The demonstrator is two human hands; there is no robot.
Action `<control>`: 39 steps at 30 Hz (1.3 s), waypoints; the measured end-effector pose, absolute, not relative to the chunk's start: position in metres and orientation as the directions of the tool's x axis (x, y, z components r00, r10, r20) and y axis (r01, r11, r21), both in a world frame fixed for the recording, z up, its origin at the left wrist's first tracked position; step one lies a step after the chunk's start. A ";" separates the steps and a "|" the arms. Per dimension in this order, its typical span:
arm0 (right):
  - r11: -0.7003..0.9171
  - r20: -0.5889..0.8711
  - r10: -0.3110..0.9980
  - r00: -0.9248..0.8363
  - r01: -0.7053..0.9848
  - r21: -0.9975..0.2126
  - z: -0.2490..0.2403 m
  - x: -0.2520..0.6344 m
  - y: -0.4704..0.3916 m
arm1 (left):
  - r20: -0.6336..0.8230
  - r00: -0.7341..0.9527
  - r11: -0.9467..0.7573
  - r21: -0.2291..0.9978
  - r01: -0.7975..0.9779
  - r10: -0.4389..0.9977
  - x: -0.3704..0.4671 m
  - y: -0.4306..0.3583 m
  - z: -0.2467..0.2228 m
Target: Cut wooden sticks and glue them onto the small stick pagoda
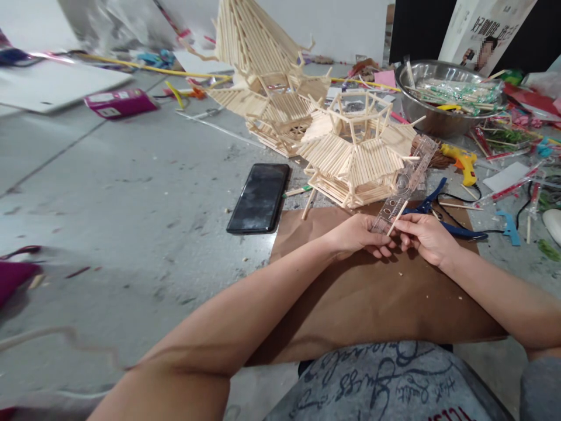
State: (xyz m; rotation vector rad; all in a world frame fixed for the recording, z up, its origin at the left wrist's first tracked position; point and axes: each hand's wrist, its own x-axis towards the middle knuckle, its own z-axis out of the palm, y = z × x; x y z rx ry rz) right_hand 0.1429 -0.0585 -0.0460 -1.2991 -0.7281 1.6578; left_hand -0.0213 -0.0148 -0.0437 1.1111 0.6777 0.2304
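My left hand (360, 235) is closed on the near end of a clear plastic ruler (407, 182), which slants up and away to the right. A short pale wooden stick (399, 215) lies along the ruler, pinched by the fingers of my right hand (424, 235). Both hands are close together, fingertips nearly touching, above a brown paper sheet (333, 304). Just beyond them stands a many-sided model of wooden sticks (357, 158), its right side partly behind the ruler. Blue-handled pliers (432, 196) lie beside my right hand, partly hidden by it.
Behind stands a taller stick model with a pointed roof (258, 41). A black phone (258, 199) lies left of the paper. At the right are a yellow glue gun (462, 164), its cable, and a steel bowl (421, 108) of wrapped sticks. A magenta box (120, 104) lies farther left.
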 end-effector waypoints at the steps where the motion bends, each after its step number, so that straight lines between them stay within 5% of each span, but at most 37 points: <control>1: -0.439 -0.442 0.895 -0.057 -0.291 -0.850 -0.046 0.142 -0.059 | -0.391 0.773 0.443 0.882 0.160 0.500 -0.021 -0.015 -0.043; 21: -0.419 -0.438 0.899 -0.029 -0.352 -0.837 -0.047 0.138 -0.062 | -0.389 0.758 0.417 0.893 0.170 0.523 -0.020 -0.017 -0.041; 39: -0.496 -0.494 0.866 -0.079 -0.252 -0.831 -0.045 0.140 -0.060 | -0.423 0.812 0.550 0.821 0.155 0.402 -0.030 -0.007 -0.048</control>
